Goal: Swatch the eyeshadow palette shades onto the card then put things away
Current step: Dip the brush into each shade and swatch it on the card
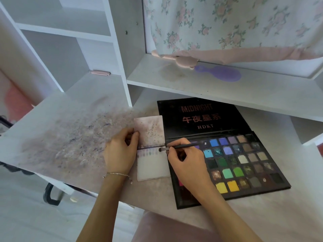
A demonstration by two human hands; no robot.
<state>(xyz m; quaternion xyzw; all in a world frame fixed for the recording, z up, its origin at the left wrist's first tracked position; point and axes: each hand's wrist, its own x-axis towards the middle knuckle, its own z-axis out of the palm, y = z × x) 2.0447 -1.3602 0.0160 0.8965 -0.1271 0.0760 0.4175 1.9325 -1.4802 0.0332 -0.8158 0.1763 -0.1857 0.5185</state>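
On the stained table [57, 130], the left hand [120, 152] pinches the left edge of the card [153, 165], which lies just left of the open palette [244, 165], while the right hand [185, 161] grips a brush [181, 147] whose tip seems to touch the card's upper right.

Thin silver bracelet [116, 174] on L wrist; forearms bare, no sleeves.

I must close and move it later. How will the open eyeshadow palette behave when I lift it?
The eyeshadow palette looks flat and stiff, but the hinged lid would likely swing. Several pans look crumbled, so tilting may spill powder. Probably light for its area.
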